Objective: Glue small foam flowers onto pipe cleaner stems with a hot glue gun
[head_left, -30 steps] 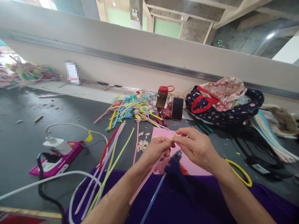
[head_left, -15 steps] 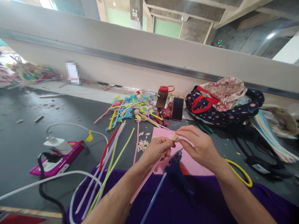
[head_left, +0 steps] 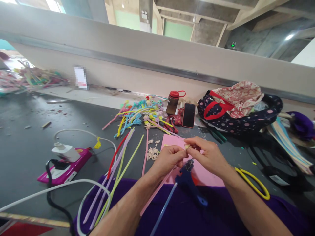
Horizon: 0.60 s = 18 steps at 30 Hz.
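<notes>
Pink at the centre: pinches a pink stem [head_left: 154, 196] in the left hand [head_left: 169, 157], drawn tight, with a loose tail slanting down along the forearm, and holds a pale yellowish piece [head_left: 188, 146] in a narrow pinch of the right hand [head_left: 209, 152], just beside the left hand. Seems to be shaping or fixing that piece at the hidden upper end of the stem; cannot tell if joined. Probably calls for a steady left pinch, light pressing from the right, and care around the nozzle [head_left: 191, 161] just below. Works above a pink sheet [head_left: 209, 173], with a blue glue gun [head_left: 186, 177] set across its near edge and over a purple cloth [head_left: 211, 218]. Farther out over a dark grey table [head_left: 22, 154], takes in a little pile of cream pieces [head_left: 153, 153] left of the sheet, then loose coloured stems [head_left: 131, 157], then a magenta power strip [head_left: 76, 168]. Toward the back, finds a tangled heap of fuzzy stems [head_left: 135, 118], a red-capped bottle [head_left: 172, 105], a dark-screened phone [head_left: 188, 115] and a dotted bag [head_left: 236, 124]. Faces a pale partition [head_left: 147, 46] under a bare concrete ceiling [head_left: 265, 32]
</notes>
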Motion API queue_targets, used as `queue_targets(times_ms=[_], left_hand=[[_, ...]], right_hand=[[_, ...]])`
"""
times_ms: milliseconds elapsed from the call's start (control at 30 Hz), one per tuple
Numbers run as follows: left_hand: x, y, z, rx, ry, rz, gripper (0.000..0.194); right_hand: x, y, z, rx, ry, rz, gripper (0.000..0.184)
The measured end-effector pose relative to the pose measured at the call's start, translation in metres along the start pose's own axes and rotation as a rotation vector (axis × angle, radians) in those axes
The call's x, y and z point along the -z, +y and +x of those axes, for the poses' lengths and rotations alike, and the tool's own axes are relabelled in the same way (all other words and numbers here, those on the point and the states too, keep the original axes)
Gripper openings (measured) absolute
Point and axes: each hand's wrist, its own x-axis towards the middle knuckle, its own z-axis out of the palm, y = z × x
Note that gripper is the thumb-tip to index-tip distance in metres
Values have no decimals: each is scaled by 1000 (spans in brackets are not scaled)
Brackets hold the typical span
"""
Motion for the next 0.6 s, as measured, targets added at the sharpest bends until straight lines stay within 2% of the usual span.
queue_targets(times_ms=[367,600], left_hand=[[-1,0,0,8,26,9,20],[-1,2,-1,8,2,-5,18]], right_hand=[[0,-2,-1,-1,-2,-24,23],[-1,-2,1,-15,-2,9,21]])
